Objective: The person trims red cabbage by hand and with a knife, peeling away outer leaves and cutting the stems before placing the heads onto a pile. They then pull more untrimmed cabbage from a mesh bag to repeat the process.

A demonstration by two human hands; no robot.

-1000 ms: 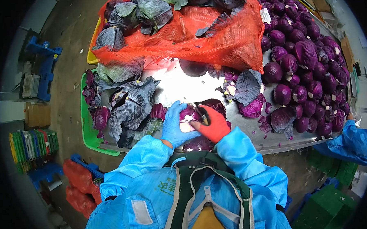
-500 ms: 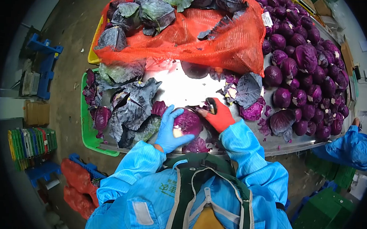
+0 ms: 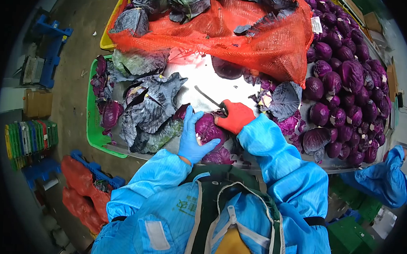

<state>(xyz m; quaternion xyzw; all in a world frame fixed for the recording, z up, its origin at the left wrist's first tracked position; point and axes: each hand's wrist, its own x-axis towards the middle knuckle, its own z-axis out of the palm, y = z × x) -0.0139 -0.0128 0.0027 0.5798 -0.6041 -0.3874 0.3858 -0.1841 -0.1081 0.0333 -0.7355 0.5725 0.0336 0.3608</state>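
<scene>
A purple cabbage head (image 3: 209, 128) sits near the front edge of the metal table. My left hand (image 3: 191, 138), in a blue glove, grips its left side, thumb across the front. My right hand (image 3: 235, 117), in a red glove, is closed around the handle of a knife (image 3: 207, 96). The thin blade points up and left over the table, apart from the cabbage. Loose dark outer leaves (image 3: 152, 111) lie left of my left hand. Right of my right hand are more leaves (image 3: 284, 101) and purple trimmings. Another purple piece (image 3: 218, 156) rests just below the held cabbage.
A red mesh sack (image 3: 207, 41) with leafy cabbages lies across the far side. Trimmed purple cabbages (image 3: 350, 97) are heaped on the right. A green crate (image 3: 92, 122) holding leaves stands at the left end. A person's blue sleeve (image 3: 383, 175) shows at far right.
My right hand has swung the knife away from the cabbage, and its blade now shows pointing up-left. My left hand stays on the cabbage. The whole view has shifted slightly.
</scene>
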